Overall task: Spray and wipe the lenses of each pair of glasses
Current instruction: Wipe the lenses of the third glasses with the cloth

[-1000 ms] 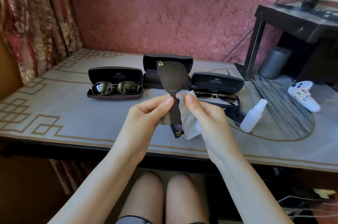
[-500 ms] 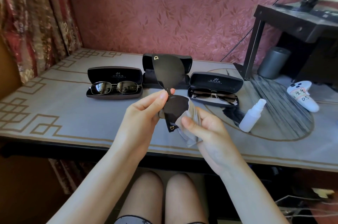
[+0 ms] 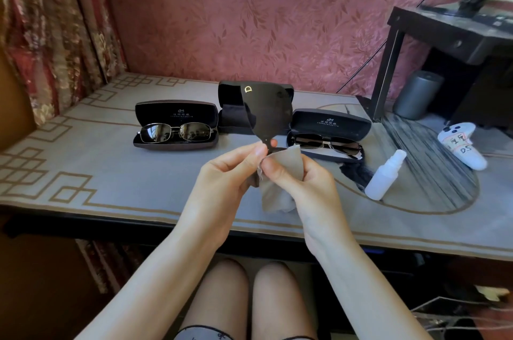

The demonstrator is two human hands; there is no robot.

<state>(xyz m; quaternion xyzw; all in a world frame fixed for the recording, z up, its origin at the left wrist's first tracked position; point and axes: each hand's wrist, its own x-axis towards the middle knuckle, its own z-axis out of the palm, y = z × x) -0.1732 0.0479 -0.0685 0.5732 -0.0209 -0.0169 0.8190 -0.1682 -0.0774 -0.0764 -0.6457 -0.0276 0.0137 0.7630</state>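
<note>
Over the table (image 3: 111, 178), left hand (image 3: 222, 176) pinches sunglasses (image 3: 266, 109) held on end, right hand (image 3: 308, 181) clamping cloth (image 3: 288, 162) round the lower lens.

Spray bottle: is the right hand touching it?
Apart. The head view shows a wide gap between the spray bottle and the right hand, which pinches the cloth.

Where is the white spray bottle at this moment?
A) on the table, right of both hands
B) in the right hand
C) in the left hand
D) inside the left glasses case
A: the spray bottle sits on the table, touched by neither hand; the left hand pinches the black sunglasses and the right hand holds the cloth.
</note>
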